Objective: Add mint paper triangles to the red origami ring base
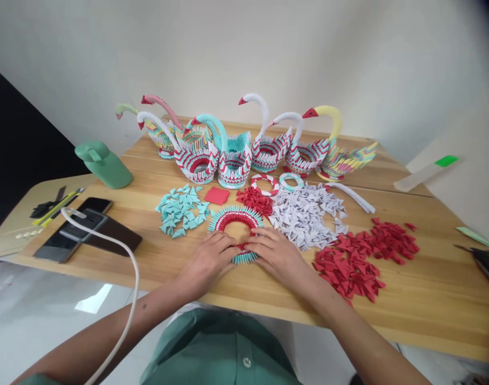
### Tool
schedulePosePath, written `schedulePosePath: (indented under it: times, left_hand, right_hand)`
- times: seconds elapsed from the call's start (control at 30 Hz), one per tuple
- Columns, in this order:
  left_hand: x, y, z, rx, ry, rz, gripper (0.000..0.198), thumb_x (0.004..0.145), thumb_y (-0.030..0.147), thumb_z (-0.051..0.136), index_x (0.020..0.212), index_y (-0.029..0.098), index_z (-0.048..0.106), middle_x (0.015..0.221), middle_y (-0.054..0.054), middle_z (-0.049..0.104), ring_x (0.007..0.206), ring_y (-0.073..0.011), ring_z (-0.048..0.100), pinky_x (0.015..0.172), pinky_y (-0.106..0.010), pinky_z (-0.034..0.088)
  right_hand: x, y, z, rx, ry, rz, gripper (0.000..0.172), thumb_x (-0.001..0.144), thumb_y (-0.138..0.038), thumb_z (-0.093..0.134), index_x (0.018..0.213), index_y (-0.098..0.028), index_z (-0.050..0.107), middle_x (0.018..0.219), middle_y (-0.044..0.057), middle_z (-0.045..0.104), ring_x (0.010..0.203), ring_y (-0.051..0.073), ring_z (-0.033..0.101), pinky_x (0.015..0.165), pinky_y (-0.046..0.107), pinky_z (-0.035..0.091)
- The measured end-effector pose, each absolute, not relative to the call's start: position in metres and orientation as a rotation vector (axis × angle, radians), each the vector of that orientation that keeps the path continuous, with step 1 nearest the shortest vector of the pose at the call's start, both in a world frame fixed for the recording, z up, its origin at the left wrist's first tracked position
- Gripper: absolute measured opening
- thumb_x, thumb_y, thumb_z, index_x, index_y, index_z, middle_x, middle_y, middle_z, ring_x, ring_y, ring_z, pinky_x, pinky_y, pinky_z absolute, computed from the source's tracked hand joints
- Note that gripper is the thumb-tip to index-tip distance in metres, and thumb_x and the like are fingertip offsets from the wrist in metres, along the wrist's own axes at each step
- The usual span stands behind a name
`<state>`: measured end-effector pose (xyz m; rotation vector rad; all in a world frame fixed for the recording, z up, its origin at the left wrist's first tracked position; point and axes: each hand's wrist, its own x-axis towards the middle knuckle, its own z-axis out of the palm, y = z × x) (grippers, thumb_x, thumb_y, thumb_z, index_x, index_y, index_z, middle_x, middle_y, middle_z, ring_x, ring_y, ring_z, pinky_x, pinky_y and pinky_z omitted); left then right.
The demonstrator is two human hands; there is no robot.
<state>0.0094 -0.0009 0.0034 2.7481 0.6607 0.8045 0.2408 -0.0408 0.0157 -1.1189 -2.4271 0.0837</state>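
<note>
A ring of folded paper pieces [237, 215], red inside with a white band and turquoise points around the outer edge, lies flat on the table in front of me. My left hand [210, 260] grips its near left side, fingers curled over the rim. On the near right side my right hand [277, 256] holds it the same way, fingertips reaching the red inner wall. Both thumbs are mostly hidden. Close by lie loose turquoise paper triangles [180, 211], white triangles [306, 214], a small red pile [255, 201] and a red paper square [216, 195].
Several paper swans [234, 166] stand along the back. Two small paper rings [264, 185] and a white curved neck piece [352, 197] lie before them. More red triangles [350, 267] spread at right. A green bottle [103, 163], phone [68, 235] and white cable [127, 256] are at left.
</note>
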Motion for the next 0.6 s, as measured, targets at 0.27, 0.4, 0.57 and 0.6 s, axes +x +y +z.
schedulePosePath:
  times: [0.27,0.4,0.57,0.6]
  left_hand:
    - [0.0109,0.0040,-0.0006,2.692,0.596,0.880,0.013,0.093,0.022,0.059,0.094,0.015,0.070,0.094,-0.007,0.068,0.091,-0.0211,0.058,0.085,-0.039,0.047]
    - [0.0103,0.0049,0.0032,2.667,0.588,0.847,0.013,0.093,0.020,0.059,0.093,0.015,0.071,0.094,-0.007,0.068,0.091,-0.0204,0.058,0.086,-0.038,0.047]
    - [0.0107,0.0048,0.0063,2.655,0.598,0.850,0.012,0.092,0.021,0.060,0.089,0.015,0.070,0.090,-0.006,0.068,0.088,-0.0203,0.059,0.084,-0.037,0.047]
    - [0.0106,0.0043,0.0057,2.661,0.608,0.854,0.011,0.092,0.021,0.060,0.090,0.015,0.069,0.090,-0.006,0.068,0.088,-0.0205,0.059,0.083,-0.037,0.047]
  right_hand:
    - [0.2422,-0.0354,0.0100,-1.070,-2.375,0.102,0.018,0.096,-0.022,0.057,0.103,-0.025,0.073,0.111,0.005,0.076,0.111,0.025,0.065,0.099,0.050,0.049]
    - [0.2422,-0.0328,0.0120,-1.063,-2.393,0.157,0.017,0.095,-0.022,0.059,0.104,-0.025,0.073,0.111,0.006,0.075,0.114,0.025,0.064,0.106,0.054,0.042]
    - [0.2424,-0.0306,0.0152,-1.037,-2.423,0.200,0.016,0.095,-0.024,0.059,0.106,-0.025,0.071,0.112,0.005,0.074,0.115,0.024,0.062,0.113,0.057,0.034]
    - [0.2422,-0.0315,0.0151,-1.043,-2.429,0.187,0.017,0.095,-0.023,0.059,0.106,-0.025,0.071,0.112,0.005,0.074,0.115,0.023,0.062,0.113,0.056,0.034]
